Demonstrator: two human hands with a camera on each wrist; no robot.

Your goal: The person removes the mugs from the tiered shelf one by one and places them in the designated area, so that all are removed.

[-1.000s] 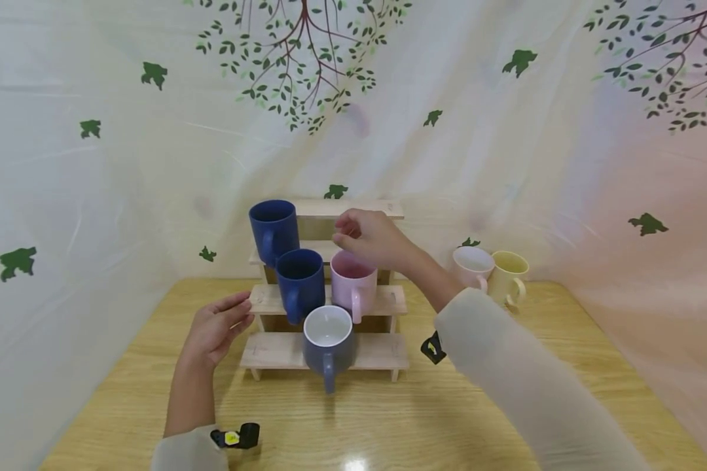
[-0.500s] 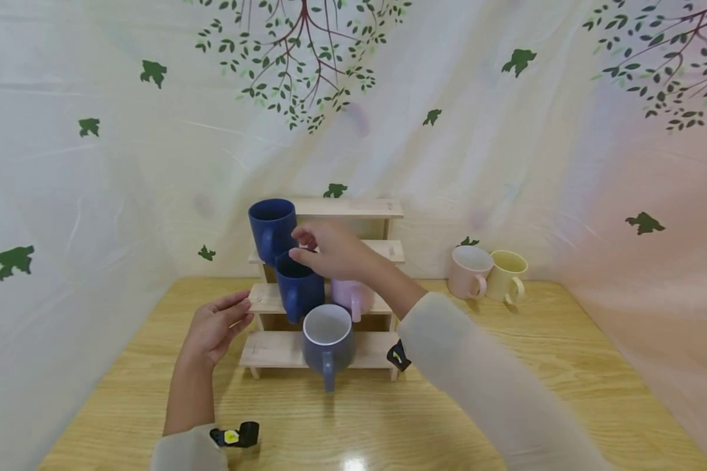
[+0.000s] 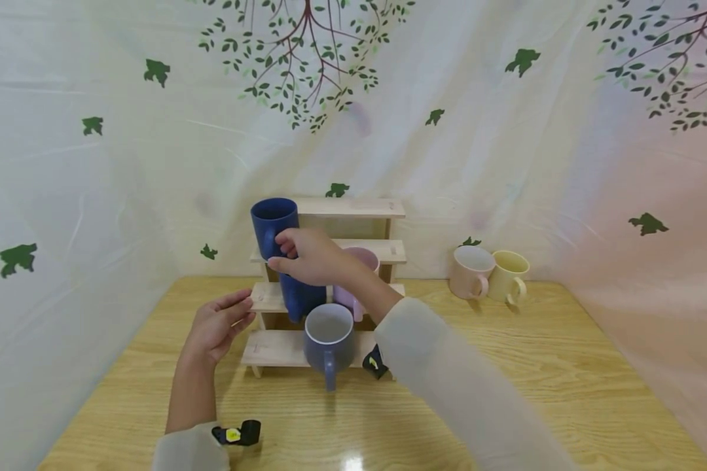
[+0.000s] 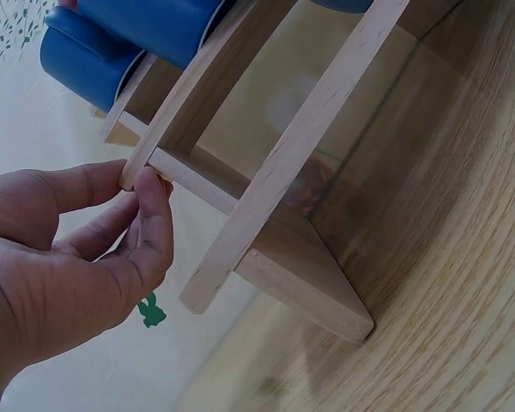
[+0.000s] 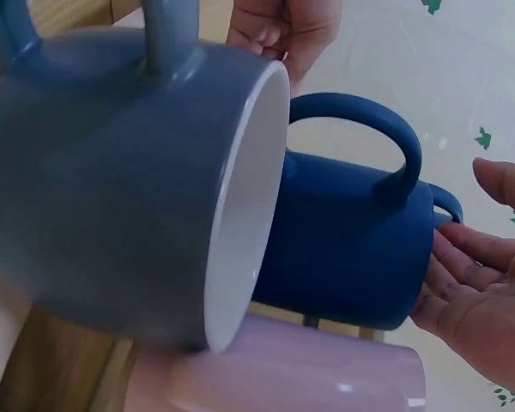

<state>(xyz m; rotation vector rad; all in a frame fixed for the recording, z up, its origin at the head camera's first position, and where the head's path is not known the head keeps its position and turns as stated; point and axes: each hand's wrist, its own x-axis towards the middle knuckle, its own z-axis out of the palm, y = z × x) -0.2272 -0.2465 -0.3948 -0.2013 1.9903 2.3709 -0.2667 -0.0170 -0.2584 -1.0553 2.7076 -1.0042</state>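
My left hand pinches the left end of a tier of the stepped wooden rack between thumb and fingers. My right hand is at the handle of the upper blue mug. In the right wrist view its thumb stands apart from the extended fingers, near that handle; contact is unclear. The forearm and hand partly cover the lower blue mug and the pink mug. On the lowest tier sits a grey-blue mug with a white inside, handle toward me.
A pale pink mug and a yellow mug stand side by side on the wooden table at the back right. Behind the rack hangs a pale curtain printed with leaves.
My right hand has moved left and slightly down, from above the pink mug, past the lower blue mug, to the upper blue mug's handle. The left hand keeps its place on the rack.
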